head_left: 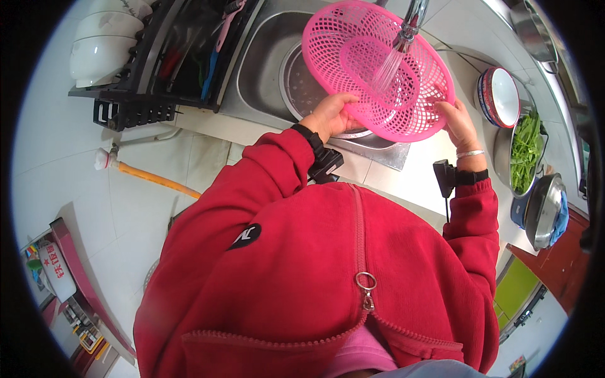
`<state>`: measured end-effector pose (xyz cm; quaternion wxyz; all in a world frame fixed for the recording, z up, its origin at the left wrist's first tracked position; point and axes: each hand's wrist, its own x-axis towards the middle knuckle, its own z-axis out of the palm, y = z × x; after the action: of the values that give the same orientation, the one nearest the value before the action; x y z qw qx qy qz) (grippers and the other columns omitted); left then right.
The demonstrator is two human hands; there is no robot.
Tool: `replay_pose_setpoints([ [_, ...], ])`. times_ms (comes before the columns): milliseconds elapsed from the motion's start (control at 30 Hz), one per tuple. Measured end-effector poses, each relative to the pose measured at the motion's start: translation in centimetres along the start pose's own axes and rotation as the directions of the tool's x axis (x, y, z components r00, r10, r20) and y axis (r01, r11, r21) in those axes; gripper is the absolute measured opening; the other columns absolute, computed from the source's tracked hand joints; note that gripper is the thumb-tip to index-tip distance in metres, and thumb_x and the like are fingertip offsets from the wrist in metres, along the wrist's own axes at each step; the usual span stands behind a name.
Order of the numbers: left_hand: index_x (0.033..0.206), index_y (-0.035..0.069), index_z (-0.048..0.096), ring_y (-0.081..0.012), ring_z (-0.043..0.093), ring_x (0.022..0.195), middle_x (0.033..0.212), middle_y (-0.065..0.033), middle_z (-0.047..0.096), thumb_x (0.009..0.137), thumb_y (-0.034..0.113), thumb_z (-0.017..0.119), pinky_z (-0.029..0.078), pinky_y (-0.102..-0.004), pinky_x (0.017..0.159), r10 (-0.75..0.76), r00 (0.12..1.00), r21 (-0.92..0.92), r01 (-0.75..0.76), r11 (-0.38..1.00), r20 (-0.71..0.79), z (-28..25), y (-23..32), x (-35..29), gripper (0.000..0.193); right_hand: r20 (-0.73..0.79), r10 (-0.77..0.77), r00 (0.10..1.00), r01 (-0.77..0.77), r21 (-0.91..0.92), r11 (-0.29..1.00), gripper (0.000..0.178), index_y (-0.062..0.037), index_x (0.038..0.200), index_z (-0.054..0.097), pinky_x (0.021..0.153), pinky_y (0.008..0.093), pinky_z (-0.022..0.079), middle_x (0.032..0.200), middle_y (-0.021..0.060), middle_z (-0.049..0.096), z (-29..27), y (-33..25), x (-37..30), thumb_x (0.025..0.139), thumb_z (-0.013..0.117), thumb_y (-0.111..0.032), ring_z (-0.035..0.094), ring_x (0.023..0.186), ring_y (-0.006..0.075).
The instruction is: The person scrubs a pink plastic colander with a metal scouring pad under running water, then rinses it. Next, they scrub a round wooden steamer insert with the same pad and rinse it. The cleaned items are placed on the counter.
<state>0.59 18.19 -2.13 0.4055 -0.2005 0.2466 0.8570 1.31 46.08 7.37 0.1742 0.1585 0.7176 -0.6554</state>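
Observation:
A pink plastic colander point(378, 66), oval and full of holes, is held tilted over the sink point(255, 82). My left hand point(332, 116) grips its near-left rim, thumb on the inner side. My right hand point(457, 125) is closed on the right rim, thumb inside as well. Water streams from the faucet point(411, 28) into the colander, which shows nothing lying in it. Below and behind it, partly hidden, a round metal basin point(293, 88) sits in the sink.
At left stands a black dish rack point(183, 60) with white bowls point(101, 57). To the right are stacked bowls point(502, 97), a metal container of green leafy vegetables point(526, 151) and a metal pan point(546, 211). An orange hose point(157, 179) runs below the counter.

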Motion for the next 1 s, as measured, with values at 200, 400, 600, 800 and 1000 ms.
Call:
replay_pose_setpoints([
  [200, 0.12, 0.001, 0.046, -0.0313, 0.058, 0.1, 0.112, -0.0175, 0.056, 0.079, -0.001, 0.048, 0.05, -0.047, 0.085, 0.113, 0.991, -0.099, -0.105, 0.99, 0.077, -0.3, -0.7, 2.7, 0.04, -0.1, -0.125, 0.987, 0.144, 0.211, 0.967, 0.031, 0.001, 0.113, 0.052, 0.066, 0.0268, 0.052, 0.095, 0.0069, 0.061, -0.1, 1.8, 1.6, 0.084, 0.056, -0.01, 0.06, 0.078, 0.0148],
  [400, 0.124, 0.004, 0.043, -0.0307, 0.057, 0.102, 0.114, -0.0174, 0.055, 0.078, -0.005, 0.046, 0.05, -0.0464, 0.086, 0.334, 0.935, 0.028, -0.333, 0.942, -0.119, -0.3, 1.0, 0.5, 0.047, -0.308, -0.063, 0.949, 0.124, 0.181, 0.976, 0.045, 0.0031, 0.114, 0.049, 0.069, 0.0316, 0.052, 0.095, 0.0111, 0.06, 3.1, 6.0, 4.7, 0.078, 0.067, -0.016, 0.061, 0.081, 0.0204],
  [600, 0.113, 0.004, 0.05, -0.0255, 0.062, 0.088, 0.101, -0.0105, 0.059, 0.075, -0.004, 0.047, 0.055, -0.0419, 0.069, 0.486, 0.866, 0.314, -0.432, 0.845, -0.116, 0.0, 4.2, -3.4, 0.039, 0.015, -0.871, 0.491, 0.385, -0.901, 0.202, 0.044, -0.0039, 0.114, 0.054, 0.095, 0.0423, 0.037, 0.118, 0.0197, 0.051, 10.1, 7.3, 3.9, 0.073, 0.066, -0.013, 0.046, 0.112, 0.0369],
  [800, 0.103, 0.005, 0.055, -0.0182, 0.062, 0.071, 0.086, -0.0058, 0.061, 0.072, 0.002, 0.054, 0.053, -0.0339, 0.055, 0.509, 0.838, 0.637, -0.285, 0.717, -0.198, 0.5, 5.4, -6.4, 0.031, 0.562, -0.453, 0.692, 0.703, -0.666, 0.249, 0.039, -0.0106, 0.115, 0.057, 0.094, 0.0433, 0.037, 0.12, 0.0112, 0.054, 13.4, 6.7, 3.1, 0.088, 0.046, -0.036, 0.05, 0.112, 0.0281],
  [1000, 0.104, 0.004, 0.055, -0.0133, 0.058, 0.061, 0.084, -0.0041, 0.06, 0.072, 0.004, 0.055, 0.046, -0.0267, 0.044, 0.641, 0.749, 0.652, -0.404, 0.642, -0.168, 1.4, 5.3, -6.1, 0.033, 0.378, -0.628, 0.681, 0.405, -0.908, -0.107, 0.04, -0.0142, 0.118, 0.057, 0.099, 0.0458, 0.03, 0.122, 0.0098, 0.053, 14.3, 6.2, 6.1, 0.085, 0.05, -0.036, 0.047, 0.115, 0.0281],
])
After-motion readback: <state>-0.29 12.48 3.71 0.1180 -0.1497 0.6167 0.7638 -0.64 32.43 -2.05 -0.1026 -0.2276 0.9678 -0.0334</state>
